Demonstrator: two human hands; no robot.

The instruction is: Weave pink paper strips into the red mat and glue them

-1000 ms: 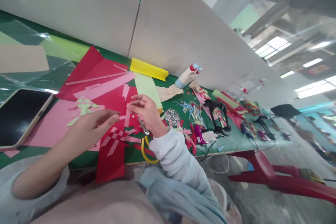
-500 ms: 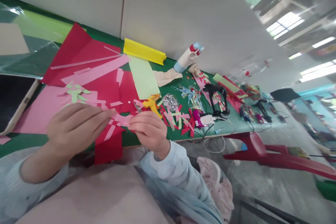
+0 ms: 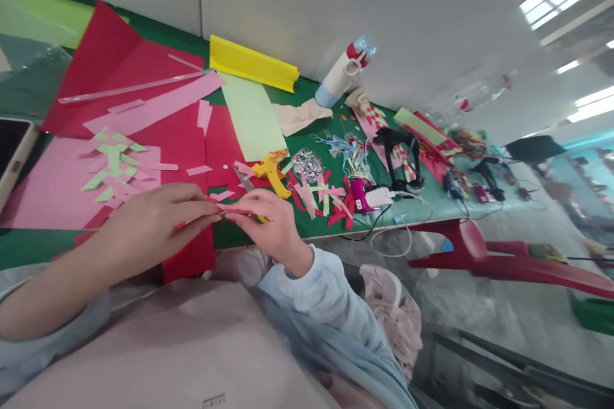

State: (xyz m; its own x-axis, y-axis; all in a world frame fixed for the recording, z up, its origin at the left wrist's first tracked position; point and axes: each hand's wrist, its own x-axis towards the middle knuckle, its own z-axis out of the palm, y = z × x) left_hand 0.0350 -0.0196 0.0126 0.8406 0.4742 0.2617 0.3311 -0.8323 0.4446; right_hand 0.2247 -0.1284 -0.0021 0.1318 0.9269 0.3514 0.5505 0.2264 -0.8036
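Observation:
My left hand (image 3: 153, 223) and my right hand (image 3: 271, 223) meet above the table's front edge, thumbs and fingers closed. Between their fingertips is a narrow pink paper strip (image 3: 234, 211), seen almost edge-on and partly hidden by the fingers. To the left, pink and light green strips (image 3: 115, 163) lie crossed in a leaf-like pattern on a pink sheet (image 3: 43, 198). Just beyond my right hand are a pair of scissors (image 3: 244, 177), its handles mostly hidden, and a yellow glue gun (image 3: 271, 172).
Red paper (image 3: 129, 54) spreads across the green table, with a light green sheet (image 3: 252, 115) beside it. Cut strips (image 3: 326, 198) lie in a heap at the right. A folded yellow card (image 3: 252, 64) and a bottle (image 3: 338, 80) stand by the wall. A red chair (image 3: 472, 243) is below.
My hands have drawn closer together, and the pink strip has turned from showing its face to nearly edge-on. The view has shifted, so the table's things sit higher and farther left.

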